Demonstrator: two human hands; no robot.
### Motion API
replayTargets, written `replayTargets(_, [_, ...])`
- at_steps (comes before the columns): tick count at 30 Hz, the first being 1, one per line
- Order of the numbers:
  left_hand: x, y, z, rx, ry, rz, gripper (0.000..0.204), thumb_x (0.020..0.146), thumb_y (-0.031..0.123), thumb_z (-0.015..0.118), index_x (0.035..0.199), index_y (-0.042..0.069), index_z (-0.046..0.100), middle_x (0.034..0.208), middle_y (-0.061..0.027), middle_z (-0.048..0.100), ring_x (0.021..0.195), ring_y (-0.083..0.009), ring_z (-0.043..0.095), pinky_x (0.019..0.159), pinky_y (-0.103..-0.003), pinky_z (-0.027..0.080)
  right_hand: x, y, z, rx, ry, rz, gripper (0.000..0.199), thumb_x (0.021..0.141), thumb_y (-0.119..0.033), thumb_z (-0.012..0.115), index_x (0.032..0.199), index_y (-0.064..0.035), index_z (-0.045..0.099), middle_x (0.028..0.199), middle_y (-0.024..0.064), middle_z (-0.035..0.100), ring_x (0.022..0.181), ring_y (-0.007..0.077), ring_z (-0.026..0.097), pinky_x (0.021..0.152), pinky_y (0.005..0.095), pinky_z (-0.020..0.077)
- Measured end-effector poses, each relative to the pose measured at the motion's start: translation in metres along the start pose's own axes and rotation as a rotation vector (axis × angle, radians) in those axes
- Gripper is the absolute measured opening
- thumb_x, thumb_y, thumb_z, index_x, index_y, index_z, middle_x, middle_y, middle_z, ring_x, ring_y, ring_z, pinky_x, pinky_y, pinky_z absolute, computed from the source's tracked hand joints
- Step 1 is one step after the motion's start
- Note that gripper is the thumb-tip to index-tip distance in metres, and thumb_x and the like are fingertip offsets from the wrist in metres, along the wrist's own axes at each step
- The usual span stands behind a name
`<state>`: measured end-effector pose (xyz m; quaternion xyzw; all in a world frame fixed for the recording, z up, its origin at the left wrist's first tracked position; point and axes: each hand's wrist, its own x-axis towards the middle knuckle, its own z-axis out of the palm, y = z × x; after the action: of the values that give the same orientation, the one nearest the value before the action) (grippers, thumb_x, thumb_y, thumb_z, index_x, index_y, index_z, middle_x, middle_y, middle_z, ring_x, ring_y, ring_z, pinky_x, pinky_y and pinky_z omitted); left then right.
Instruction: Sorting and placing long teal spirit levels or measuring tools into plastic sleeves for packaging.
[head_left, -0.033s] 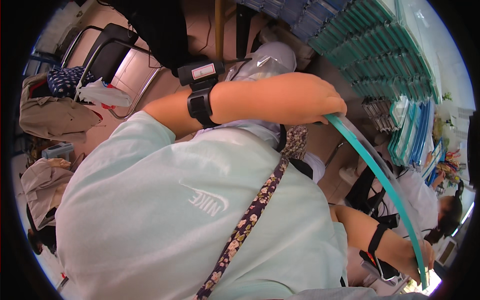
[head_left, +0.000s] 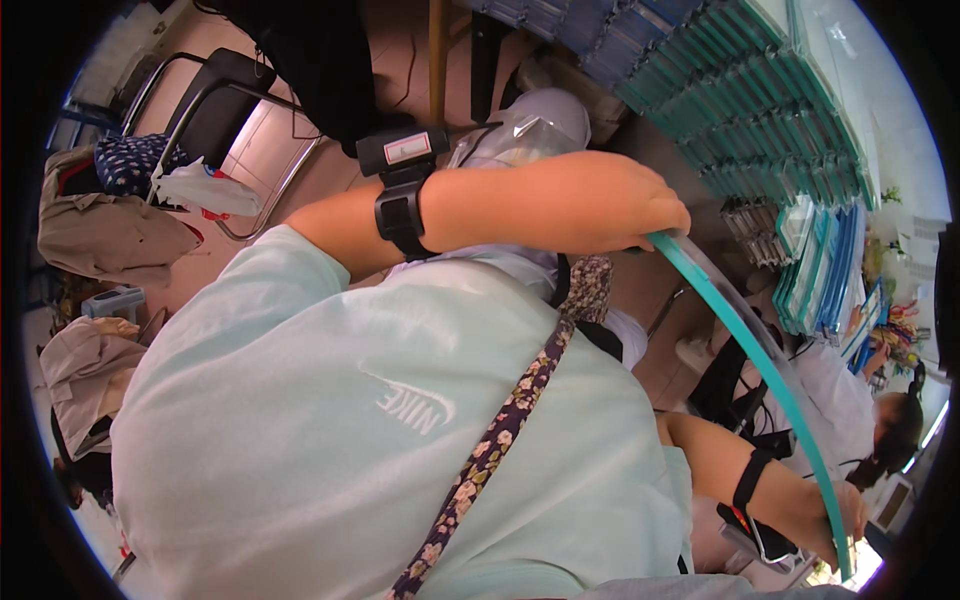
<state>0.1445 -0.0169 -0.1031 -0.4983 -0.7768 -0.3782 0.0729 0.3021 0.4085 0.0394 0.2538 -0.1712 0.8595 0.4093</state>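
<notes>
A clear sheet or panel with a teal edge strip (head_left: 772,375) spans between my two hands. It looks bowed in this bent view, and the clear part lies beyond the teal edge. My left hand (head_left: 640,205) has its fingers curled round the upper end. Down at the lower right, my right hand (head_left: 812,508) grips the other end, its fingers partly hidden behind the strip. A black band with a small box (head_left: 405,150) is on my left wrist, and another black band (head_left: 752,480) circles my right forearm. A floral strap (head_left: 500,440) runs down my pale green shirt.
Stacks of teal-edged clear items (head_left: 750,110) fill the upper right, with blue-edged ones (head_left: 845,265) below. A person with dark hair (head_left: 895,435) sits at the right. At the left stands a black chair (head_left: 225,85) with a white bag (head_left: 210,187) and a beige jacket (head_left: 110,220).
My left hand and the upper end of the teal strip have shifted down very slightly. Both hands keep their hold, and the right hand has hardly moved.
</notes>
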Motion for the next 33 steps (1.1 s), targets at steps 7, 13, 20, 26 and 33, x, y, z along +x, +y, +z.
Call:
replayTargets(7, [-0.004,-0.004,0.003,0.038,0.144,0.081,0.04,0.078,0.005,0.065,0.116,0.007,0.053,0.1,-0.0132,0.062,0.093,-0.0343,0.06,0.08,-0.042,0.051,-0.003,-0.004,-0.001,-0.217,-0.18,-0.033,0.032,0.078,-0.033,0.074,0.083,-0.0065,0.056,0.077,0.0013,0.058,0.066,0.0114,0.059,0.056,0.0186,0.048])
replayTargets(13, [-0.008,0.002,-0.001,0.102,-0.029,0.067,0.043,0.079,0.009,0.066,0.12,0.005,0.053,0.101,-0.0157,0.063,0.094,-0.0342,0.062,0.084,-0.043,0.052,0.013,-0.021,-0.009,-0.296,-0.187,-0.042,0.023,0.089,-0.021,0.06,0.09,-0.001,0.048,0.07,0.0031,0.048,0.065,0.012,0.055,0.058,0.0195,0.0462])
replayTargets(20, [-0.007,0.006,0.001,-0.053,-0.136,0.112,0.054,0.081,0.01,0.067,0.129,0.002,0.045,0.107,-0.0172,0.062,0.094,-0.0335,0.062,0.077,-0.043,0.051,0.008,0.026,0.003,-0.271,-0.37,0.194,0.029,0.091,-0.026,0.059,0.096,-0.0005,0.047,0.082,0.0039,0.045,0.075,0.0147,0.053,0.064,0.0263,0.0473])
replayTargets(26, [0.009,0.028,-0.005,-0.097,-0.075,0.219,0.058,0.079,0.011,0.069,0.131,0.001,0.043,0.109,-0.0178,0.061,0.096,-0.0333,0.062,0.078,-0.042,0.051,-0.048,0.122,0.038,-0.336,-0.559,0.238,0.036,0.098,-0.037,0.044,0.103,-0.0018,0.046,0.084,0.0081,0.047,0.069,0.0183,0.051,0.06,0.0348,0.0428])
replayTargets(33, [0.021,0.043,-0.028,0.014,0.055,0.249,0.063,0.073,0.011,0.071,0.129,0.001,0.045,0.118,-0.0153,0.059,0.102,-0.0303,0.061,0.08,-0.039,0.052,-0.075,0.174,0.053,-0.085,-0.487,0.076,0.031,0.092,-0.029,0.059,0.102,-0.0032,0.044,0.082,0.0051,0.044,0.065,0.0159,0.052,0.057,0.0299,0.0423])
